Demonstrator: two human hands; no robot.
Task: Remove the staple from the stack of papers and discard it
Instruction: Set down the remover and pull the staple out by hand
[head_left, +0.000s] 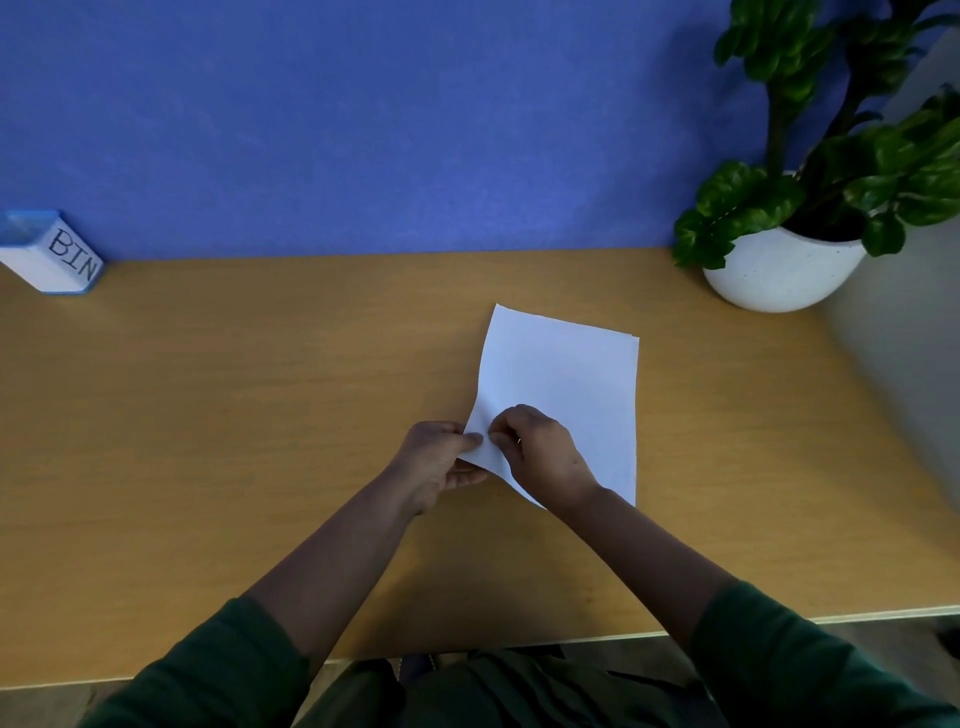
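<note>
A stack of white papers (566, 379) lies on the wooden desk (234, 441), right of centre, with its near left corner lifted. My left hand (436, 462) pinches that corner, thumb on top and fingers underneath. My right hand (540, 452) is right beside it on top of the sheet, its fingertips curled and pinching at the same corner. The staple itself is hidden under the fingers. A small blue-and-white box marked BIN (49, 257) stands at the far left against the wall.
A potted green plant in a white bowl-shaped pot (779, 270) stands at the back right corner. A blue wall (363, 130) runs behind the desk. The desk's front edge (597, 636) is close to my body.
</note>
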